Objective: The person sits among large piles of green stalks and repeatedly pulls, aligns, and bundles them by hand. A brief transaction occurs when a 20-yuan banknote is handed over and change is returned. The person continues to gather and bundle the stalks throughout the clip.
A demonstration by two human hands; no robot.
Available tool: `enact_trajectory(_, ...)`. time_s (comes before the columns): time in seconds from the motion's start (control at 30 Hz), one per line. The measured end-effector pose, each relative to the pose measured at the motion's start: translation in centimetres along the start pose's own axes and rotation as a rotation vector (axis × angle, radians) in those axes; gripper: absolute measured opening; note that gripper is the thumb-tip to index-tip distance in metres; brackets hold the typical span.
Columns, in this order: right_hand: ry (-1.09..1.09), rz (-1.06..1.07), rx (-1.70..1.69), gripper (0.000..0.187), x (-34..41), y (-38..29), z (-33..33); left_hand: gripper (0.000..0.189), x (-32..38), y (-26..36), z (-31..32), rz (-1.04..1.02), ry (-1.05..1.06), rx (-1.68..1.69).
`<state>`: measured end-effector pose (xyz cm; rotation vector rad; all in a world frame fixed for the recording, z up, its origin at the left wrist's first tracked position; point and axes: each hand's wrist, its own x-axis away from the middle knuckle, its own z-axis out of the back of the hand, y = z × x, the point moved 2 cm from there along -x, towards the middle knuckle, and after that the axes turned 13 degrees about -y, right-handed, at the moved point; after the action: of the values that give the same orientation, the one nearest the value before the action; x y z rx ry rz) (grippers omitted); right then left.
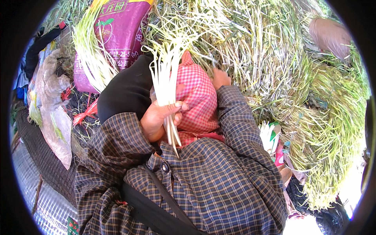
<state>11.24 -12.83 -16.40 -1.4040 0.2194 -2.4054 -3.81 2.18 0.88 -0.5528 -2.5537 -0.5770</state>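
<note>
My left hand [164, 119] grips a small bunch of long white stalks [166, 79], chive-like, in front of my chest. Their pale yellow-green leafy tips fan out upward, and the thin white ends poke out below my fist. My right hand [221, 78] is at the edge of a big heap of loose green and yellow stalks [252, 53]. Blur and the angle hide its fingers, so whether it holds anything is unclear. Under the held bunch lies red-and-white checked cloth [196, 91] over my lap, beside a black-covered knee [129, 85].
Another bunch of pale stalks [95, 58] rests on a purple printed sack [123, 38]. Red plastic strings [86, 113] lie left of my knee, near a dirty whitish sheet [55, 126]. White stalk ends [267, 133] show by my right elbow. A brown rounded bundle [330, 38] sits far right.
</note>
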Motion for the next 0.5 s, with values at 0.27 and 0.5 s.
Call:
enact_trajectory(0.27,-0.257,0.147,-0.464,0.033,3.9,4.9,-2.3,0.034,-2.2,1.7,-1.8,-0.298,0.046,-0.058)
enact_trajectory(0.5,0.363,0.327,-0.376,0.035,4.1,3.3,8.0,0.011,-3.0,0.4,-1.4,-0.143,0.023,0.095)
